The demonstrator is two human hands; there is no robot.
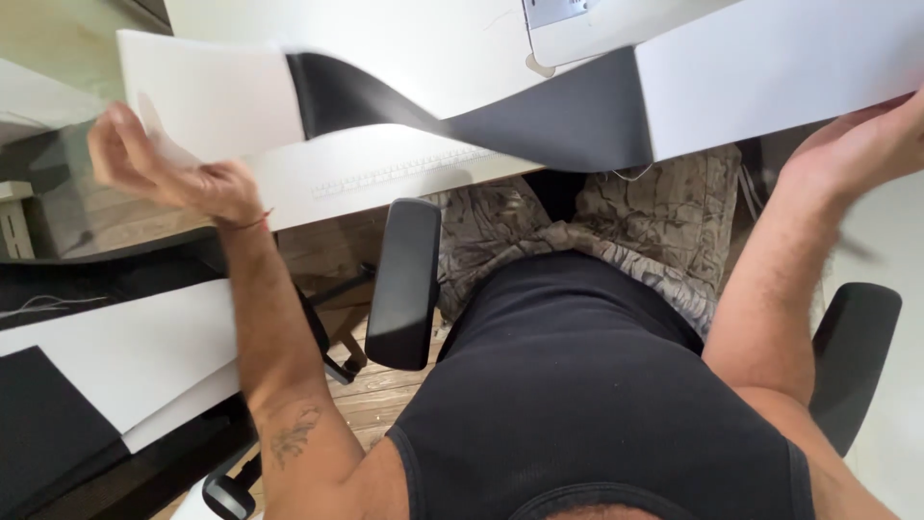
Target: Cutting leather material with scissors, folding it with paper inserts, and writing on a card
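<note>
A long strip of fabric, white at both ends and dark grey through the middle, stretches across the view above the seated person's lap, running from upper left to upper right in front of a white table. The left hand is raised at the left end of the strip, blurred, with its fingers curled loosely and the thumb side turned toward the white edge; the cloth's lower left corner lies right against the fingertips, but the blur hides whether they pinch it or merely touch it. The right hand sits at the far right, under the white right-hand end of the strip, palm turned up toward the cloth's lower edge; its fingertips run out of the picture, so I cannot tell whether they are spread or closed on the cloth. The grey middle section sags and twists between the two hands. Below it are the person's patterned trousers, a black sleeveless top, and two black chair armrests, one beside each arm. White and black sheets lie stacked at the lower left.
</note>
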